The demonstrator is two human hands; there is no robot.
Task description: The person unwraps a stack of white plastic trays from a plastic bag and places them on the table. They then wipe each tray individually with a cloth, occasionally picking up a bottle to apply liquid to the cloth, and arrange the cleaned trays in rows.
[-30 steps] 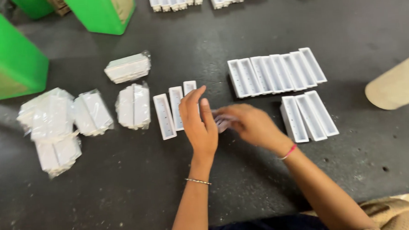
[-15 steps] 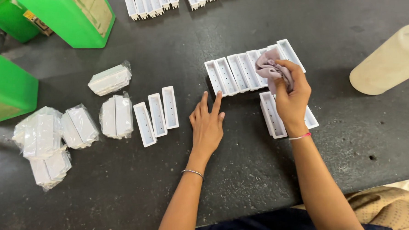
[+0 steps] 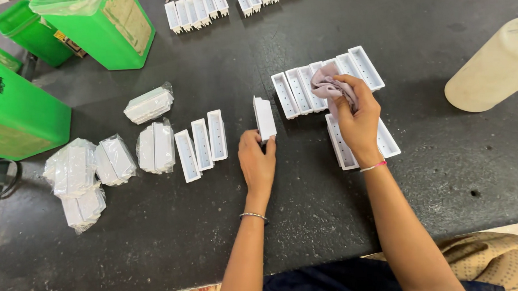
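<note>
My left hand (image 3: 258,161) grips the near end of a white plastic tray piece (image 3: 264,117) and tilts it up on its edge on the dark table (image 3: 227,222). My right hand (image 3: 358,119) clutches a crumpled pale purple cloth (image 3: 327,86) over a row of several white trays (image 3: 296,91). More white trays (image 3: 338,145) lie under my right wrist. Three white trays (image 3: 202,144) lie side by side left of my left hand.
Plastic-wrapped packs of white pieces (image 3: 91,170) lie at the left. Green bins (image 3: 99,27) stand at the far left and back. More white trays (image 3: 198,8) sit at the far edge. A beige bottle (image 3: 494,68) lies at the right.
My left hand moved from lying flat on the table to gripping a white tray and lifting it on edge. My right hand stays with the cloth over the tray row.
</note>
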